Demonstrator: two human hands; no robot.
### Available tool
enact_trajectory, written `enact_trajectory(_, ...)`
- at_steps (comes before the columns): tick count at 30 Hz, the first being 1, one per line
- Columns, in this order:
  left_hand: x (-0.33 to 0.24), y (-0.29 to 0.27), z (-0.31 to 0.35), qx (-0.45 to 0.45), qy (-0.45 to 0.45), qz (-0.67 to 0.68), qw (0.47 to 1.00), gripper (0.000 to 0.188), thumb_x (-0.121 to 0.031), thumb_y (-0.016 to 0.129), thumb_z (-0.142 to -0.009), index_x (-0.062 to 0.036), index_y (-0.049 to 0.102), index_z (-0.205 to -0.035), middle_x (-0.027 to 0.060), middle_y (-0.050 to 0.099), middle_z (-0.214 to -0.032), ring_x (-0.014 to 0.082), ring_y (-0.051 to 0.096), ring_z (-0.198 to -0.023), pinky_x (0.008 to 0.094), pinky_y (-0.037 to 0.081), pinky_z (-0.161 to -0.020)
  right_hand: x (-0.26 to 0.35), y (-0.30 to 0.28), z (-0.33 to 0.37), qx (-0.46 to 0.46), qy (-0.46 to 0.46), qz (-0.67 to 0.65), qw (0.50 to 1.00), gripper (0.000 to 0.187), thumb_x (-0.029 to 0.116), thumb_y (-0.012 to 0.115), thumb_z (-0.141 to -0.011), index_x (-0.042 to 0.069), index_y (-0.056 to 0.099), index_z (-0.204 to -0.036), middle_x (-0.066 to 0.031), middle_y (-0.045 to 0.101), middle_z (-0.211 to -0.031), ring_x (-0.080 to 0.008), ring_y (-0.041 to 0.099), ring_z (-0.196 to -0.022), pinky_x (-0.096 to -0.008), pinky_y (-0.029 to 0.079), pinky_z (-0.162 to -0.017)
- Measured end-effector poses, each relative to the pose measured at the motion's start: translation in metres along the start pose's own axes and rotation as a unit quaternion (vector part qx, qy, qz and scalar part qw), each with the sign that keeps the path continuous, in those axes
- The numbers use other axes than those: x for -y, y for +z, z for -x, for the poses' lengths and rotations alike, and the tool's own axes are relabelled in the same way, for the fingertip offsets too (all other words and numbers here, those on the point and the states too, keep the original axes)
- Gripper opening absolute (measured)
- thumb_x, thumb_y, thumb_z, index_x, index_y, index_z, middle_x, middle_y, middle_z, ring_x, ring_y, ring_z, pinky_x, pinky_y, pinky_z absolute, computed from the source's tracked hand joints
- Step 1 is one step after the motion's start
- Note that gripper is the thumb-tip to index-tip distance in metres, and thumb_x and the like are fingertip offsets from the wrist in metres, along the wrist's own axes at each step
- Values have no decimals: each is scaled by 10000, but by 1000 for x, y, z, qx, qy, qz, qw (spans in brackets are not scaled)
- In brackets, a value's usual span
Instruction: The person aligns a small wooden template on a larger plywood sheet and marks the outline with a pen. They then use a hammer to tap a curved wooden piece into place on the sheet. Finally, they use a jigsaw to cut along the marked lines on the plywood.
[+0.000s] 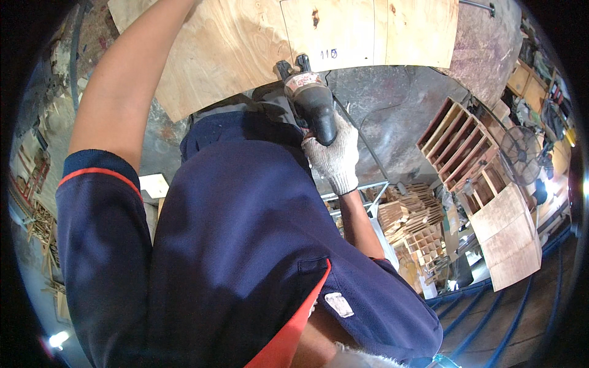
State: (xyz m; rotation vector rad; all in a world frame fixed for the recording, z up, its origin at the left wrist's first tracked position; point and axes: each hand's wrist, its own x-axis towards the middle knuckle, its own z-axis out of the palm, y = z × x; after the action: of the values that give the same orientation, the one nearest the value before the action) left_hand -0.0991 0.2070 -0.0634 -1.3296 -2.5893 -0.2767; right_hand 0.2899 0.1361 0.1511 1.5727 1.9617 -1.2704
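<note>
My right hand [338,154], in a white knit glove, is wrapped round the black handle of a jigsaw [311,104]. The jigsaw's forked foot sits at the near edge of a pale plywood sheet [221,52]. From there a thin dark line runs away across the wood, beside a few handwritten marks and a dark knot. My bare left forearm [126,101] reaches forward over the sheet's left part. Beyond the upper edge of the picture, my left hand is out of sight. The blade cannot be made out.
Below the sheet's edge lies a grey concrete floor [392,104], with a dark cord [362,132] near the jigsaw. To the right stand a slatted wooden rack [460,144], a round fan [521,153] and stacked wood pieces [411,211]. Scrap wood [46,230] lies at the far left.
</note>
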Motion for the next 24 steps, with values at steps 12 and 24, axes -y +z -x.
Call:
enact_trajectory(12, 0, 4, 0, -9, -7, -29, 1000, 724, -612, 518, -967, -30, 538, -1396, 177, 615, -1375, 295, 536, -1323, 456, 380, -1067, -3, 3, -3, 4, 23, 4, 1000, 481, 204, 770, -678, 11, 679, -1109, -247, 720, -924, -437, 708, -881, -471, 568, -800)
enact_trajectory(24, -1, -3, -1, 23, -14, -8, 1000, 722, -615, 507, -972, -47, 531, -1417, 170, 608, -1399, 290, 528, -1341, 453, 378, -1068, 9, 0, -6, -6, 0, 12, 1000, 484, 197, 760, -671, 13, 687, -1112, -239, 728, -913, -424, 717, -854, -465, 570, -783)
